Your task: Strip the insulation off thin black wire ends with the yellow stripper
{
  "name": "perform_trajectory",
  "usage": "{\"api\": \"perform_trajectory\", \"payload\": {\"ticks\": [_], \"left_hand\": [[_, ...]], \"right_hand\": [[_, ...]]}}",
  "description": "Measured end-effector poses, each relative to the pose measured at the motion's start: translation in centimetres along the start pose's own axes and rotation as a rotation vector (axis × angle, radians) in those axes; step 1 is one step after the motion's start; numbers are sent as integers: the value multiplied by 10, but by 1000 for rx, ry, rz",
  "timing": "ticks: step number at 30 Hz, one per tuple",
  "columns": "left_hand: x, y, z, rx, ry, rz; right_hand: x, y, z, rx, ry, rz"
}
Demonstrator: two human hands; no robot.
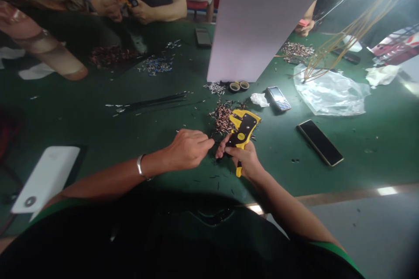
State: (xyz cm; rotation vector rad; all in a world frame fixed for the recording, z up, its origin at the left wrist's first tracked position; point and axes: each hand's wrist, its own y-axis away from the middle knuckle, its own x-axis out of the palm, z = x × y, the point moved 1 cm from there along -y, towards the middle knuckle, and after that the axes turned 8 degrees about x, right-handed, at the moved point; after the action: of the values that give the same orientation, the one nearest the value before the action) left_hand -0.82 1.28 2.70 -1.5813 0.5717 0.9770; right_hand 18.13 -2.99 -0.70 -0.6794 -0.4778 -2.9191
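Observation:
My right hand (247, 159) grips a yellow and black wire stripper (244, 128), its jaws pointing up and away from me. Close on its left, my left hand (191, 150) is closed, thumb and forefinger pinched together; a thin dark piece seems to show at the fingertips, too small to name surely. Just beyond both hands lies a heap of short copper-coloured wire pieces (222, 117), partly covered by the stripper. Long black wires (150, 102) with pale ends stretch across the table to the left. Small black scraps are scattered below my hands.
A pale upright panel (258, 22) stands beyond the heap, with two tape rolls (235, 86) at its foot. To the right are a keypad phone (278, 98), a smartphone (320, 142) and a plastic bag (334, 93). A white device (49, 178) lies left. Co-workers sit opposite.

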Motion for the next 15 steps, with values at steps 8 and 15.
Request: {"api": "perform_trajectory", "payload": {"ticks": [8, 15], "left_hand": [[-2, 2, 15, -162, 2, -78], [4, 8, 20, -296, -2, -217]], "right_hand": [[-14, -7, 14, -162, 138, -132], [-30, -10, 39, -405, 298, -368]]}}
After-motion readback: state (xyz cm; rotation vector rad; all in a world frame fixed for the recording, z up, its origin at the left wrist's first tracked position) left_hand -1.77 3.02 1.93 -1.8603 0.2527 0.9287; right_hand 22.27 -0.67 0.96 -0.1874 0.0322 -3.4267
